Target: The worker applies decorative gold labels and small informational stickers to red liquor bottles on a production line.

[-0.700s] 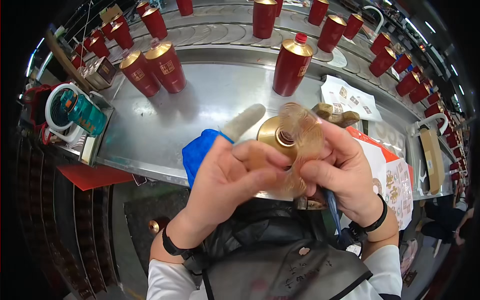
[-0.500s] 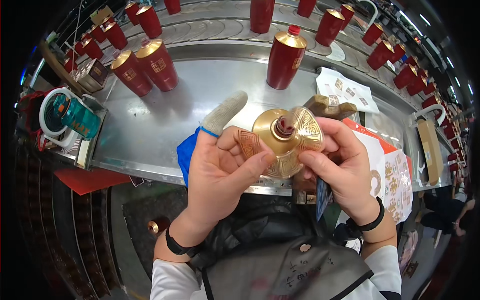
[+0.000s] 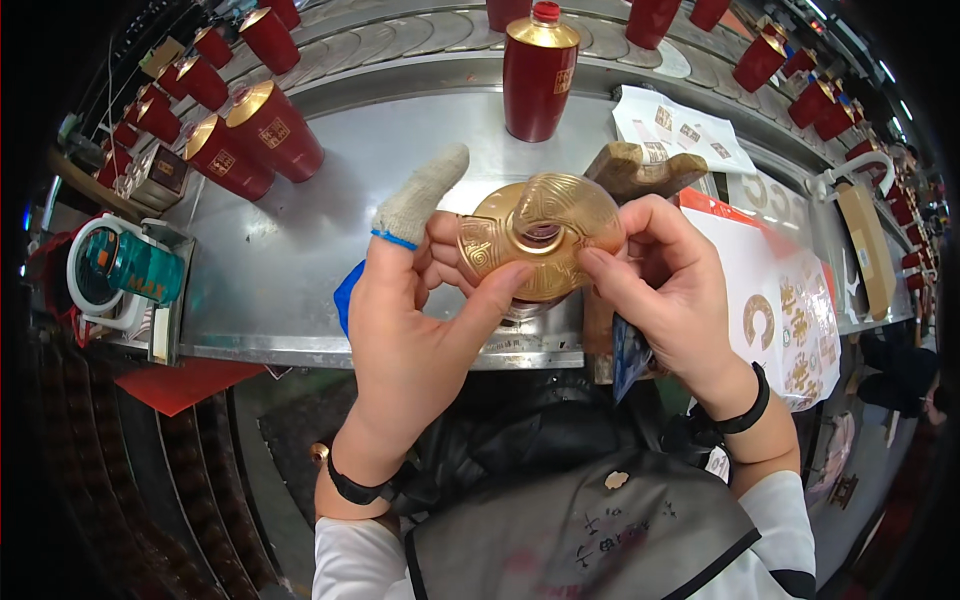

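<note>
Before me a bottle with a gold shoulder (image 3: 500, 203) has its open neck facing up. A C-shaped gold patterned sticker (image 3: 570, 208), partly see-through, curves around the neck. My left hand (image 3: 410, 310) pinches the sticker's left part against the shoulder, thumb on top; its raised index finger wears a knitted finger cot (image 3: 424, 192) with a blue edge. At the sticker's other end, my right hand (image 3: 680, 285) grips it between thumb and fingers, and part of it stands above the shoulder. Most of the bottle's body is hidden below. A wooden rest (image 3: 640, 170) lies just behind my right hand.
One red bottle (image 3: 540, 80) stands behind on the metal table (image 3: 270, 270), with two more red bottles (image 3: 274, 130) at left. Beyond runs a conveyor (image 3: 400, 60) carrying several. At right lie sticker sheets (image 3: 755, 320); at far left sits a teal power tool battery-like object (image 3: 130, 263).
The sticker has come lower and further around the bottle neck, its left end now against the shoulder. Both hands stay on it. The view has shifted slightly.
</note>
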Tool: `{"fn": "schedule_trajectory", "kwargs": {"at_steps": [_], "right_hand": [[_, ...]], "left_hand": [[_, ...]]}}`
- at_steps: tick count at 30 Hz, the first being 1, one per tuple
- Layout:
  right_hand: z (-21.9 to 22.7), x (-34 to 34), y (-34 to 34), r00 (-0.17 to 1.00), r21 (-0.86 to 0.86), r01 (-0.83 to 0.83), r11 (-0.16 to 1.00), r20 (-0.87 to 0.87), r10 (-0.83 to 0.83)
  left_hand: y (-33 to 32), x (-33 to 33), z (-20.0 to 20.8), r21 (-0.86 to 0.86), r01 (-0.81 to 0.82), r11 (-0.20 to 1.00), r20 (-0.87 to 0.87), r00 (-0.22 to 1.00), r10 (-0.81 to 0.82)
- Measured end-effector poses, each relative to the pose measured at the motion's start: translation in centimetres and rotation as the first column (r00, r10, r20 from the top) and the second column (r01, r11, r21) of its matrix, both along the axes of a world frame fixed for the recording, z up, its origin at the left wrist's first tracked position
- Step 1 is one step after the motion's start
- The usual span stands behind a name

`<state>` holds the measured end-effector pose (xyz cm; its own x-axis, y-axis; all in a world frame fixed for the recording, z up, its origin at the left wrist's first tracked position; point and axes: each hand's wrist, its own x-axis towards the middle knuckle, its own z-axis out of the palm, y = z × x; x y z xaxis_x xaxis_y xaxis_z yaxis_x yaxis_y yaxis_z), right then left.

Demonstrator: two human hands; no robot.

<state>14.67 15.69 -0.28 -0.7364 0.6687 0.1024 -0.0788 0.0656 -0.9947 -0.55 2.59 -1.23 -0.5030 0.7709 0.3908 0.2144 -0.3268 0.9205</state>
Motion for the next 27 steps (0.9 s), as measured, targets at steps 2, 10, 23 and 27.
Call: {"fn": "schedule_trajectory", "kwargs": {"at_steps": [2, 10, 23, 27], "right_hand": [[0.0, 0.0, 0.0, 0.999, 0.107, -0.002, 0.994, 0.047, -0.003], [0.5, -0.4, 0.5, 0.999, 0.139, -0.005, 0.990, 0.049, -0.002], [1.1, -0.7, 0.6, 0.990, 0.111, -0.081, 0.991, 0.120, 0.067], [0.7, -0.8, 0.7, 0.996, 0.137, -0.037, 0.990, 0.085, 0.025]], "left_hand": [[0.0, 0.1, 0.6, -0.058, -0.088, 0.994, -0.012, 0.996, 0.087], [-0.4, -0.4, 0.1, -0.041, 0.008, 0.999, 0.155, 0.988, -0.001], [-0.6, -0.5, 0.2, -0.065, 0.021, 0.998, 0.189, 0.982, -0.009], [-0.4, -0.4, 0.0, -0.010, 0.050, 0.999, 0.238, 0.970, -0.047]]}}
